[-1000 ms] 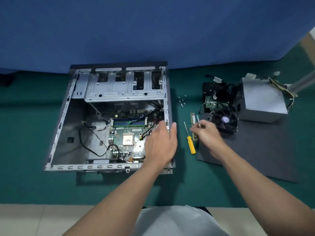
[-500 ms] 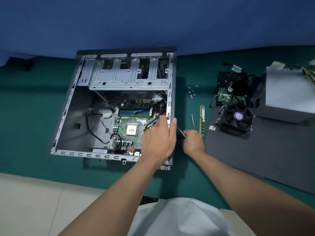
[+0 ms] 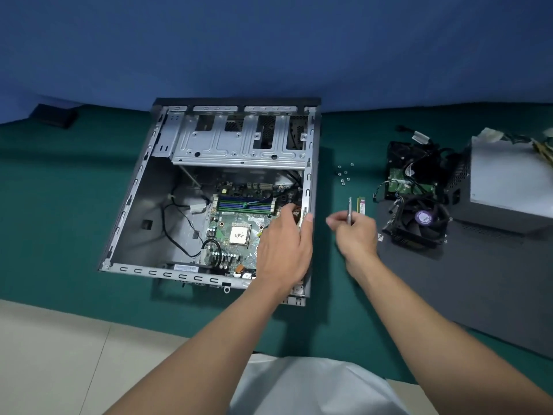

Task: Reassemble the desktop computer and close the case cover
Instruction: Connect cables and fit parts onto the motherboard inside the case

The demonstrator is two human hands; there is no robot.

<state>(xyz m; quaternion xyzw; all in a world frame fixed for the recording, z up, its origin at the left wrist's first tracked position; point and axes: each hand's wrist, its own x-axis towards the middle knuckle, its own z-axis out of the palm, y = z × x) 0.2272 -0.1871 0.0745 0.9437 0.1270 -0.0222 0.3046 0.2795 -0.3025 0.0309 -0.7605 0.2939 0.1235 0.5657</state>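
The open desktop case (image 3: 131,199) lies flat on the green mat, and its motherboard (image 3: 236,217) with a bare CPU (image 3: 239,235) shows inside. My left hand (image 3: 284,250) rests on the case's right wall, fingers inside over the board and thumb on the outer side. My right hand (image 3: 357,235) hovers just right of the case and grips a screwdriver (image 3: 350,209). Its metal shaft points up and away; the handle is hidden in my fist. The dark case cover (image 3: 478,280) lies flat at the right.
A RAM stick (image 3: 362,205) and several loose screws (image 3: 344,173) lie on the mat beside the case. The CPU cooler fan (image 3: 422,220), a hard drive (image 3: 410,172) and the power supply (image 3: 508,181) sit on and behind the cover. Pale floor borders the mat's near edge.
My right hand came off the parts by the cover, picked the screwdriver up from the mat and lifted it. My left hand has stayed on the case wall.
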